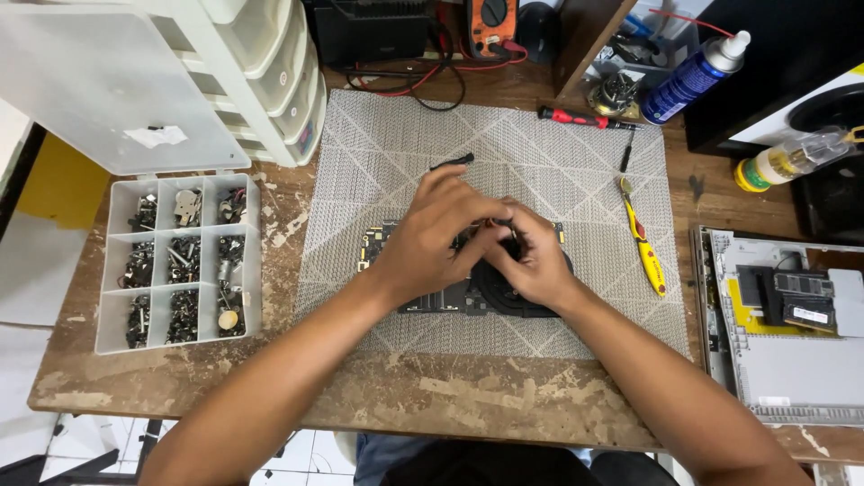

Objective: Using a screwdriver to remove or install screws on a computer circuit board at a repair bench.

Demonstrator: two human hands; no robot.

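Note:
A dark laptop circuit board (430,299) with a round black fan (504,292) lies on a grey woven mat (558,171). Both my hands rest over the board's middle. My left hand (434,241) has its fingers curled down onto the board, pinching a small dark part that the fingers mostly hide. My right hand (533,261) meets it from the right, fingertips pressed on the same spot above the fan. A small black strip (452,162) lies on the mat just beyond my left hand.
A clear compartment box of screws (180,261) sits at the left with its lid up. A yellow-handled tool (646,250), a red screwdriver (576,118), a blue spray can (693,76) and an opened laptop case (783,324) lie to the right. White drawers (270,72) stand at the back left.

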